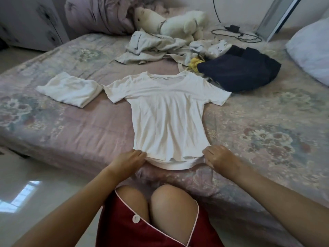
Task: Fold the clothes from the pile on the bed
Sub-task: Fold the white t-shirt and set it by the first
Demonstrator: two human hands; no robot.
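Observation:
A white short-sleeved T-shirt (167, 111) lies spread flat on the bed, collar away from me, sleeves out to both sides. My left hand (127, 160) pinches the hem's left corner and my right hand (219, 156) pinches its right corner, at the bed's near edge. To the left lies a folded white garment (70, 90). Behind the shirt is the pile of unfolded clothes (160, 48), pale grey and white pieces, with a yellow item (194, 64) and a dark navy garment (240, 68) to the right.
The bed (71, 129) has a pink floral cover. A white plush toy (170, 22) and a bunched quilt (99, 13) sit at the back, a charger with cable (235, 31) behind the pile, a white pillow (311, 49) at far right. Tiled floor (35, 193) lies at left.

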